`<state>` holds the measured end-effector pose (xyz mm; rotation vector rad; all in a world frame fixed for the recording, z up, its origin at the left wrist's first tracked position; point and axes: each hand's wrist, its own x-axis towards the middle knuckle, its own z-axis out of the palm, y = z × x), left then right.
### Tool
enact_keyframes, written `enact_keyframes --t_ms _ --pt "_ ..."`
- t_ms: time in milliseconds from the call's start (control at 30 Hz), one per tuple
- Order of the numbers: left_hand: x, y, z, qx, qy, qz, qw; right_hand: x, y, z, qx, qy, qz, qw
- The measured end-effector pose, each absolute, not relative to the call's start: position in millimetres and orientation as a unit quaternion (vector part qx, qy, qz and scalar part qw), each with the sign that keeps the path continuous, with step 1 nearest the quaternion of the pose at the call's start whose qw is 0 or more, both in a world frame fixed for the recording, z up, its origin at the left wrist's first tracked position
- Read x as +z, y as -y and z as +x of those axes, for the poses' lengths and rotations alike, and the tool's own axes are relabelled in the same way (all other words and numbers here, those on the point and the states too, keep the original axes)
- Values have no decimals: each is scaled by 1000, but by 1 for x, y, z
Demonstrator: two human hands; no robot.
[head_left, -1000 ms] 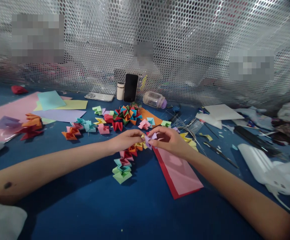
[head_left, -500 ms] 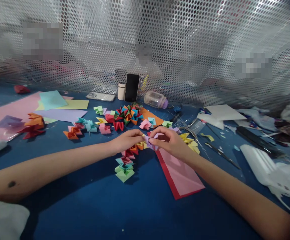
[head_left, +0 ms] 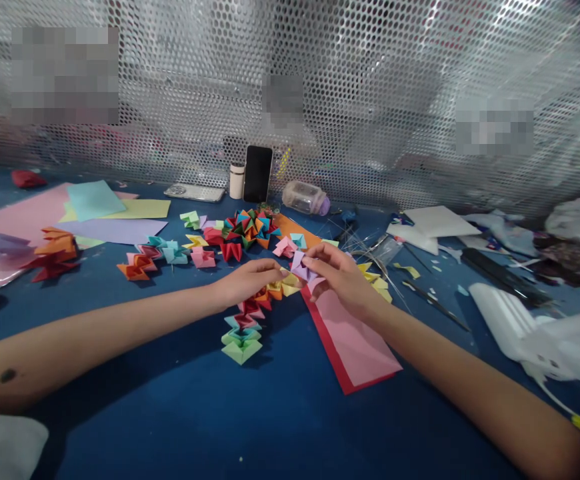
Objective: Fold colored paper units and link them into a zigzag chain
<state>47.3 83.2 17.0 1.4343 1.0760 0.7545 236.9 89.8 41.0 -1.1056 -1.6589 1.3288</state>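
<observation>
My left hand (head_left: 247, 281) pinches the top end of a chain of folded paper pieces (head_left: 244, 325) in yellow, orange, red, teal and green that lies on the blue table (head_left: 170, 413). My right hand (head_left: 337, 272) is closed on a small purple folded paper piece (head_left: 301, 268), held against the chain's yellow end. Under my right wrist lies a pink sheet on a red sheet (head_left: 355, 340).
A multicoloured folded paper ring (head_left: 247, 227) and loose folded pieces (head_left: 170, 252) lie behind my hands. Coloured sheets (head_left: 115, 220) sit at left; a phone (head_left: 257, 175), jar (head_left: 304, 197), wires and white objects (head_left: 525, 327) at back and right. A perforated metal screen (head_left: 370, 80) closes the far side.
My right hand has lifted the purple piece slightly and turned it against the chain's yellow end. My left hand keeps its pinch on the chain.
</observation>
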Motion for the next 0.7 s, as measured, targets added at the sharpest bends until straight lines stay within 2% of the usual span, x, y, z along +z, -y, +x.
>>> enact_keyframes --t_ms 300,500,700 --pt "9 -87 46 335 -432 603 581 47 -88 239 369 739 -404 393" --pt "12 -86 47 341 -437 589 589 44 -88 240 327 800 -374 336" --pt "13 -86 47 334 -443 582 595 42 -87 239 313 817 -369 313"
